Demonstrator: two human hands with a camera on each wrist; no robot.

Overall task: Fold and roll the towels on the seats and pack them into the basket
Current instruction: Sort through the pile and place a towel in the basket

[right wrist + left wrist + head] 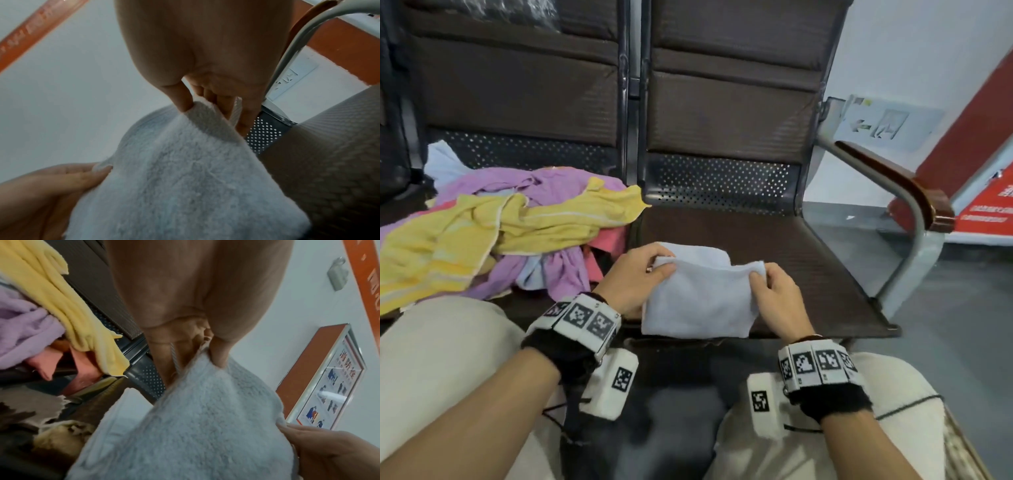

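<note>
**Pale Blue Towel Being Folded on the Right Seat**

While both hands are working the far corners, the pale blue towel is lying at about 6 o'clock on the brown cushion of the right-hand seat, its near edge reaching the seat's front lip; the left hand is pinching the corner at roughly 10 o'clock of the cloth between thumb and fingers, and the right hand is pinching the corner at roughly 2 o'clock the same way; the wrist views are showing each thumb pressing the plush edge against curled fingers, with layers doubled under the grip. Holding both corners at once is probably keeping the edge taut and level, so that the layers are lining up squarely before the next fold or the roll. The towel's long axis is appearing to run from 9 to 3 o'clock, across the person's lap, with the held edge facing 12 o'clock toward the perforated backrest; a further layer is peeking out behind that edge. At 9 to 10 o'clock, on the neighbouring seat, the heap of unfolded towels, yellow, lilac and pink, is waiting within reach of the left hand; the basket is not showing in any view, so where the roll is going I cannot tell
</note>
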